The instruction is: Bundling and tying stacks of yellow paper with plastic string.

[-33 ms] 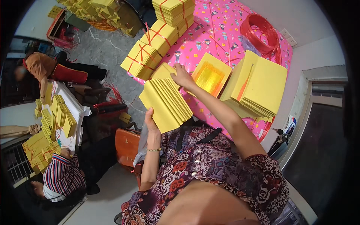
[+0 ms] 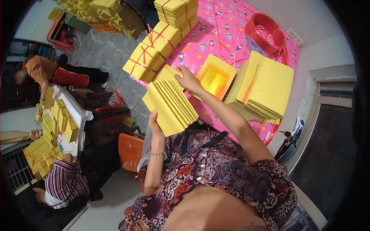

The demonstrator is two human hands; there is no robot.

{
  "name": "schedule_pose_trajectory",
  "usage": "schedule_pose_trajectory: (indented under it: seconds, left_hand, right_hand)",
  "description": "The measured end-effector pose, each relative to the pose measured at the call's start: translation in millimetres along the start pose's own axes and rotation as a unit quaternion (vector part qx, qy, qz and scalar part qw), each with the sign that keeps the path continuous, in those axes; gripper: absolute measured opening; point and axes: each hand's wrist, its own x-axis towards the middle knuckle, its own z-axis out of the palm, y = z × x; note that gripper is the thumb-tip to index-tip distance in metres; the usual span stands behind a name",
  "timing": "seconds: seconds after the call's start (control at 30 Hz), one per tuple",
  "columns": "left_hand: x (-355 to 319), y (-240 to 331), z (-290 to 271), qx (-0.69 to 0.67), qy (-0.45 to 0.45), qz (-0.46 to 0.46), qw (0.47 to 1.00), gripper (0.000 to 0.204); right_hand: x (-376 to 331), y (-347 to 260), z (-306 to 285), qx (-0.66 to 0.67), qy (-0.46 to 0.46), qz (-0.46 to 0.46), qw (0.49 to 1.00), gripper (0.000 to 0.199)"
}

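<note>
I hold a fanned stack of yellow paper sheets (image 2: pixel 171 104) up in front of me. My left hand (image 2: pixel 154 124) grips its lower edge from below. At the stack's upper corner, my right hand (image 2: pixel 187 79) pinches the top sheets. Just behind the stack, a yellow sheet with a gold foil square (image 2: pixel 216 77) lies on the pink patterned tabletop (image 2: pixel 223 38). A thick pile of loose yellow sheets (image 2: pixel 266 88) sits to its right.
Yellow bundles tied with red string (image 2: pixel 154 48) line the table's left edge, and a coil of red string (image 2: pixel 266 30) lies at the back. To the left, a person in a striped shirt (image 2: pixel 63 181) and a person in orange (image 2: pixel 38 69) work at a white table (image 2: pixel 75 109). An orange stool (image 2: pixel 131 148) stands beside me.
</note>
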Motion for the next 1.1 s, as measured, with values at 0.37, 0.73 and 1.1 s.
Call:
schedule_pose_trajectory:
  seconds: [0.37,0.73,1.1]
  left_hand:
    - [14.4,-11.8,100.3,-0.132,-0.107,-0.043,0.985,0.058]
    - [-20.5,-22.8,152.6,-0.022,-0.19,-0.033,0.981,0.066]
    - [82.6,60.8,111.9,0.027,-0.254,-0.011,0.967,0.081]
  right_hand:
    - [-180.0,-42.4,-104.5,0.466,-0.03,-0.049,0.883,0.062]
    - [-185.7,-86.5,-115.6,0.402,0.207,-0.099,0.886,0.086]
    - [-184.2,-111.0,-248.2,0.306,0.006,-0.039,0.951,0.073]
